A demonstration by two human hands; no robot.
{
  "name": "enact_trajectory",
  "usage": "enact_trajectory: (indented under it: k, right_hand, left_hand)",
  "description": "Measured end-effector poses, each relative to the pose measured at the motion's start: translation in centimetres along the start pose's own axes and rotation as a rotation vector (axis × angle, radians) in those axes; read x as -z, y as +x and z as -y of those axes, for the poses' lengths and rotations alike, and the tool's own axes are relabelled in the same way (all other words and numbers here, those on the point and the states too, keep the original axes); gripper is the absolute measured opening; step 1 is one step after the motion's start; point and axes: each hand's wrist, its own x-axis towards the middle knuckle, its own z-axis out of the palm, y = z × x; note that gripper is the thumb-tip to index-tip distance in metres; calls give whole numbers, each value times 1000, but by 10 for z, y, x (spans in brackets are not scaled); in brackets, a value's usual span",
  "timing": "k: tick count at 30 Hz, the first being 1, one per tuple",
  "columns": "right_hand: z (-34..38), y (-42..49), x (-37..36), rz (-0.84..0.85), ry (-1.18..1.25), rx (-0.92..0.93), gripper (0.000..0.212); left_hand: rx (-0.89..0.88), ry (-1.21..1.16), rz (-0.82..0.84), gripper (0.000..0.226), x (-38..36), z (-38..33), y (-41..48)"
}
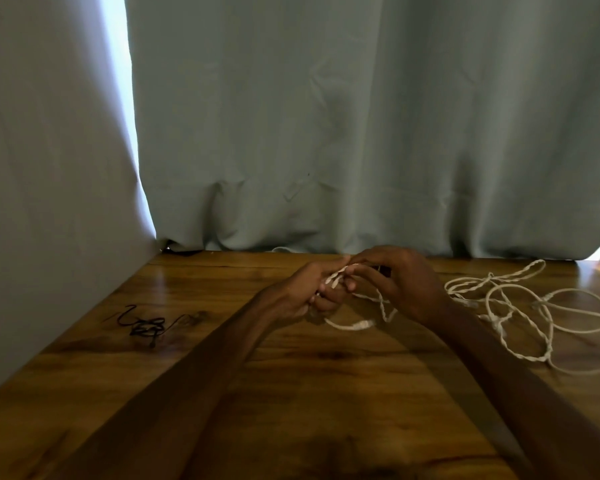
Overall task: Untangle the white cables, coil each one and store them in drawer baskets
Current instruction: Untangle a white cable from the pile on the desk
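A pale curtain [326, 133] hangs behind the wooden table [291, 393], where the white cables [506, 306] lie tangled at the right. Just left of them the left hand [302, 292] and right hand [402, 282] both pinch one twisted strand; a black cord [146, 325] lies at the left

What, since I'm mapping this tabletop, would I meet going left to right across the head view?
black cord tangle → left hand → right hand → white cables, loose loops lying on the table
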Motion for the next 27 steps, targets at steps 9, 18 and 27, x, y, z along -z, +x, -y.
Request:
enact_trajectory:
  k: [9,18,27]
  right_hand:
    - [-5,-5,-3,52,377,-152,31]
    - [-1,-17,-42,259,-71,-91,16]
    - [20,-12,-51,319,-149,-27,25]
  left_hand:
    - [-103,-248,316,44,-7,-11,-8]
    - [-304,-491,40,41,-20,-12,1]
    - [-428,-550,-475,19,2,-2,12]
